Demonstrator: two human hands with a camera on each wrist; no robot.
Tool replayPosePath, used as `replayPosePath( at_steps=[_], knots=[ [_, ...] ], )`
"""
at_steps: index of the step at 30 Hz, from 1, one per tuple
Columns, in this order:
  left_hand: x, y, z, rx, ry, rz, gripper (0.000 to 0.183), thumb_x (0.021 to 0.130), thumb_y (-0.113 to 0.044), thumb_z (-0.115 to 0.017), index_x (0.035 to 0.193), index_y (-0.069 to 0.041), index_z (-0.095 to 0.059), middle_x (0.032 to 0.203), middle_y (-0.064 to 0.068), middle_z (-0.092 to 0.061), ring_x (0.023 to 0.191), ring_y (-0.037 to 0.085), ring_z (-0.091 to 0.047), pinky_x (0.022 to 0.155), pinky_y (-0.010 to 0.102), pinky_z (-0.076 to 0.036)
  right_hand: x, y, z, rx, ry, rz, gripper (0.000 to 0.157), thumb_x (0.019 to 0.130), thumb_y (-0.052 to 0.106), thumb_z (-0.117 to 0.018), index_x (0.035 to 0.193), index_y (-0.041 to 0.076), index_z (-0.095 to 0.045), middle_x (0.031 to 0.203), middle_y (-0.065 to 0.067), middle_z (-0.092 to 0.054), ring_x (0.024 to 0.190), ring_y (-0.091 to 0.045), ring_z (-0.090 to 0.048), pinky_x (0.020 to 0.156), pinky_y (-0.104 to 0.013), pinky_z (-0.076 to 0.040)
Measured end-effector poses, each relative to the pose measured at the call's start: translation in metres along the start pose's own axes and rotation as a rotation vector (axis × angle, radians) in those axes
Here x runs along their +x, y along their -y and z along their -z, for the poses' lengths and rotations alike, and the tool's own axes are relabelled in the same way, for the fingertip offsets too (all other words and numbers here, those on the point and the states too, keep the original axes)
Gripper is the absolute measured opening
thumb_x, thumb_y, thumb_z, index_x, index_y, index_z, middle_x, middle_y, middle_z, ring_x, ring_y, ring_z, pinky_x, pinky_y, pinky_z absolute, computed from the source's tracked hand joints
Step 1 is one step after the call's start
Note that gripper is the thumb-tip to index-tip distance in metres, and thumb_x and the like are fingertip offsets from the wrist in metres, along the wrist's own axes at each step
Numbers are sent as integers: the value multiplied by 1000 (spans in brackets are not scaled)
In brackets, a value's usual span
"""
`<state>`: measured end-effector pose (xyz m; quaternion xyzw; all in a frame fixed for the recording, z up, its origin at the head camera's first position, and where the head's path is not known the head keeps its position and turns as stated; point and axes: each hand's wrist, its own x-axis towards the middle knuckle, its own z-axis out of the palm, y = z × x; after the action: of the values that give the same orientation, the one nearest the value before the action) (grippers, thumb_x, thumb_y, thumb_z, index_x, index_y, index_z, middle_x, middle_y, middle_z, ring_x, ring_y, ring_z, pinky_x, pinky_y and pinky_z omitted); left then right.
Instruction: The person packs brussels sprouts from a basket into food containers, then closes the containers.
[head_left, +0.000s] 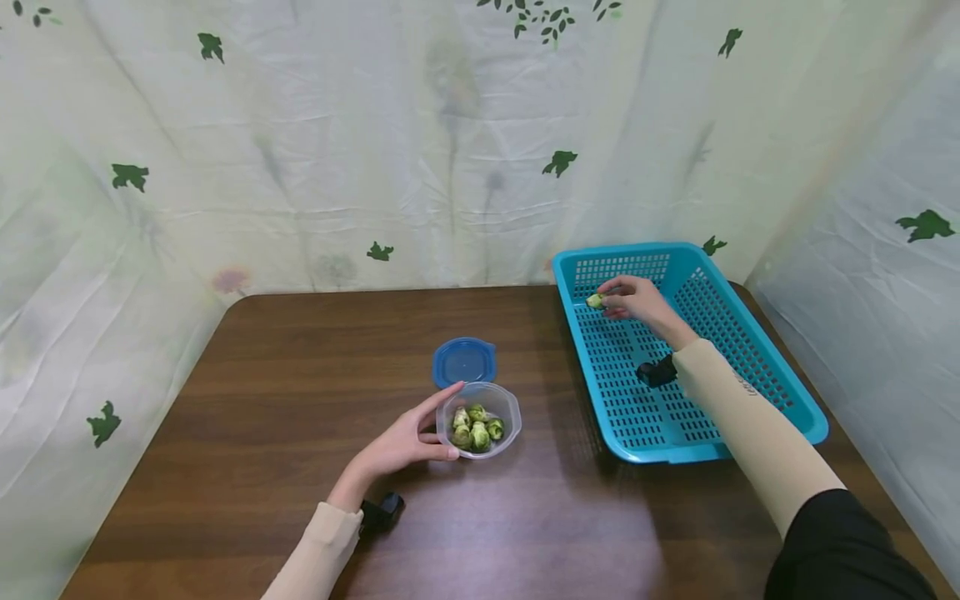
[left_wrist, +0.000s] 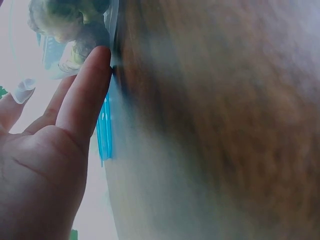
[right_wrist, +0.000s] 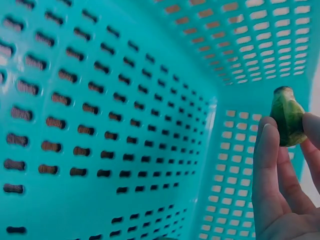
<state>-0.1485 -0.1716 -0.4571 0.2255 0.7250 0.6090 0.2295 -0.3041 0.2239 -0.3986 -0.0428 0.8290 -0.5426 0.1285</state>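
My right hand (head_left: 633, 302) pinches a Brussels sprout (right_wrist: 287, 117) between thumb and fingertips, over the far left part of the blue plastic basket (head_left: 618, 433). The basket floor seen in the right wrist view is bare perforated plastic. On the table, my left hand (head_left: 408, 435) grips a clear plastic container (head_left: 512, 417) from its left side, index finger at the far rim and thumb at the near side. Several Brussels sprouts (head_left: 478, 435) lie inside that container. In the left wrist view, fingers (left_wrist: 85, 95) touch the container's wall, and its contents look blurred.
A blue lid (head_left: 465, 361) lies flat on the brown wooden table (head_left: 315, 367), just behind the container. The basket stands at the table's right side. A pale curtain (head_left: 315, 150) with leaf prints hangs behind the table and along both sides.
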Motion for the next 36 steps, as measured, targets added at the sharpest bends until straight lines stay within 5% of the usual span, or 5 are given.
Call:
replayPosePath(
  at_steps=[5, 11, 23, 36],
  knots=[
    [0, -1, 0, 8, -3, 4, 91, 81, -11, -77, 153, -24, -22, 156, 6, -17, 132, 31, -37, 89, 34, -50, -9, 6, 4, 18, 19, 34, 35, 99, 10, -53, 129, -8, -48, 121, -27, -53, 103, -38, -59, 93, -48, -47],
    [-1, -1, 0, 14, -4, 0, 91, 82, -11, -77, 153, -23, -22, 157, 7, -17, 134, 32, -35, 91, 34, -49, -21, 16, 7, 32, 47, 58, 36, 99, 10, -53, 129, -10, -46, 120, -28, -53, 88, -16, -64, 83, -32, -53],
    [0, 0, 0, 12, 3, -18, 91, 83, -7, -75, 154, -17, -20, 156, 13, -16, 133, 36, -34, 90, 33, -49, -40, 29, -3, 92, 84, 117, 34, 98, 11, -55, 124, -10, -49, 114, -21, -58, 94, -28, -64, 87, -40, -52],
    [0, -2, -2, 1, 1, -25, 90, 83, -6, -74, 154, -15, -20, 156, 16, -17, 130, 38, -37, 89, 32, -50, -57, 44, -23, 148, 171, 118, 30, 97, 8, -56, 121, -10, -50, 113, -24, -57, 94, -35, -63, 83, -36, -54]
  ],
)
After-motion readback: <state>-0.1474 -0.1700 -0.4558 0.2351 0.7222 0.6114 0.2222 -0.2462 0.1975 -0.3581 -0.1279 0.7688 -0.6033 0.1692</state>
